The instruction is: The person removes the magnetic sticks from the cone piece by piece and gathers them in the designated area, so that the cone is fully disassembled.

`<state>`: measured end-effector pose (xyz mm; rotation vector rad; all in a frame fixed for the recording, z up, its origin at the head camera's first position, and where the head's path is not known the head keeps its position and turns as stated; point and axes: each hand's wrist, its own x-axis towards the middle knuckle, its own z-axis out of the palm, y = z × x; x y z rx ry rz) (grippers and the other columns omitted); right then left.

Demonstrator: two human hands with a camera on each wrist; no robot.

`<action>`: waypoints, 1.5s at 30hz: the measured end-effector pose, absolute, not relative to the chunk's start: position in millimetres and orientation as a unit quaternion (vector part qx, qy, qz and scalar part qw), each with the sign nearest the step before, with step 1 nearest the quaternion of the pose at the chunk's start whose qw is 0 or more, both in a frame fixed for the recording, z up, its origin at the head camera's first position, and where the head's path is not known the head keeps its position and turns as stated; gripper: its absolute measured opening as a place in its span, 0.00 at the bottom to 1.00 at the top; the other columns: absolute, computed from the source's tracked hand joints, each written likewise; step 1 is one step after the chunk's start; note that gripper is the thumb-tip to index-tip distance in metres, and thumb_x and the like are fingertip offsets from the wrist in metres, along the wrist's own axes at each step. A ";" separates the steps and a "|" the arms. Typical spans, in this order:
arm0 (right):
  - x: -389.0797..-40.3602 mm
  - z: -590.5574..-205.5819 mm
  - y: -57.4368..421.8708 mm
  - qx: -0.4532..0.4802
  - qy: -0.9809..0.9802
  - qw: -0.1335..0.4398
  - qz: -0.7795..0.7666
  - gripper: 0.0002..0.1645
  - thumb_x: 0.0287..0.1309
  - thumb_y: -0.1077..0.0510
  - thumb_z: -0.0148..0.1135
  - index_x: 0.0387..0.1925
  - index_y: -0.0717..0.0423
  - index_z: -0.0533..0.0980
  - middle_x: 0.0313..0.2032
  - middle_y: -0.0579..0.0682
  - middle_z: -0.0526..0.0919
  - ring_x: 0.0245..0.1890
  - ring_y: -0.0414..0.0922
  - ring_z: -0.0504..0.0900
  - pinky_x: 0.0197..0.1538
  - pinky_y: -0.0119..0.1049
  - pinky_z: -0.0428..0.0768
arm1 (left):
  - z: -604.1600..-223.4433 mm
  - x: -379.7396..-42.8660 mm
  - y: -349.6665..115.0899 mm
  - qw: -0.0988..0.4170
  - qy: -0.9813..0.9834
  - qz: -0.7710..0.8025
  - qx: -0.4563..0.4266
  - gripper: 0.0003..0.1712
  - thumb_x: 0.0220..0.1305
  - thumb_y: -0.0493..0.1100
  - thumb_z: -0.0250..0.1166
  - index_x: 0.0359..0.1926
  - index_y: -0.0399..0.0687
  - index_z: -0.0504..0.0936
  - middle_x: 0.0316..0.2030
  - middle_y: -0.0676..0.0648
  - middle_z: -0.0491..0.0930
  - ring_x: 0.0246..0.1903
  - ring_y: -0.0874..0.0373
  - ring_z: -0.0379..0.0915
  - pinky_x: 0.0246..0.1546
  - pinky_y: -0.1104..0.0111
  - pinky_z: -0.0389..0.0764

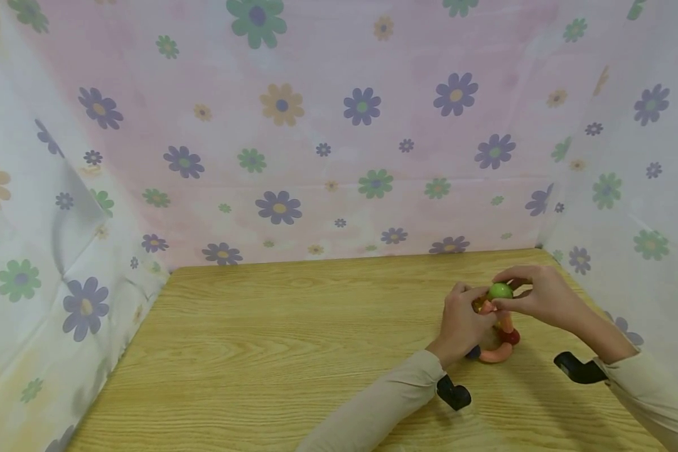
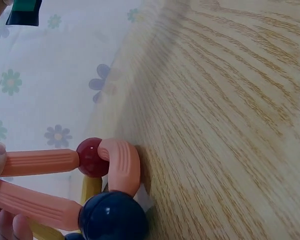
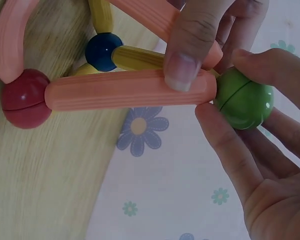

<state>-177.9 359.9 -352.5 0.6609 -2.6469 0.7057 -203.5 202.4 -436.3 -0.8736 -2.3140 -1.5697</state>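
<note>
A magnetic stick-and-ball frame stands at the right side of the table. Its glossy green ball (image 3: 244, 98) touches the end of a straight orange stick (image 3: 115, 91), and my right hand (image 1: 548, 298) pinches that ball between thumb and fingers. My left hand (image 1: 462, 319) grips the upper ends of the orange sticks, its thumb lying over one of them. Lower down are a red ball (image 3: 26, 102), a dark blue ball (image 2: 114, 217) and a curved orange stick (image 1: 496, 355). Behind them, yellow sticks (image 3: 140, 58) meet a smaller-looking blue ball (image 3: 105, 52). My fingers partly hide the top joints.
The wood-grain table (image 1: 271, 351) spreads out to the left of the frame. Flower-patterned cloth (image 1: 339, 125) hangs along the back and both sides, the right-hand cloth being close to my right hand. Black wrist mounts (image 1: 454, 393) stick out from both sleeves.
</note>
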 end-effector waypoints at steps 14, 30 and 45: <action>-179.6 -352.1 364.0 0.208 -0.919 0.153 0.297 0.18 0.43 0.64 0.74 0.39 0.61 0.81 0.36 0.56 0.82 0.29 0.34 0.81 0.27 0.31 0.78 | -432.7 -203.4 200.7 0.111 -0.792 -0.518 -0.302 0.23 0.57 0.50 0.68 0.54 0.54 0.81 0.42 0.57 0.73 0.42 0.69 0.67 0.39 0.83 0.68; -174.8 -346.1 366.8 0.138 -0.924 0.086 0.345 0.20 0.54 0.57 0.68 0.47 0.63 0.77 0.44 0.59 0.78 0.34 0.31 0.79 0.31 0.34 0.79 | -434.0 -203.8 201.7 0.113 -0.790 -0.519 -0.306 0.24 0.57 0.49 0.69 0.55 0.53 0.80 0.45 0.57 0.75 0.44 0.67 0.70 0.40 0.83 0.69; -169.4 -333.1 370.0 0.111 -0.931 0.066 0.342 0.24 0.59 0.52 0.64 0.52 0.61 0.74 0.48 0.59 0.76 0.37 0.29 0.78 0.35 0.34 0.79 | -433.0 -201.5 201.8 0.108 -0.799 -0.517 -0.289 0.19 0.57 0.51 0.68 0.49 0.52 0.84 0.44 0.57 0.74 0.42 0.69 0.69 0.40 0.81 0.70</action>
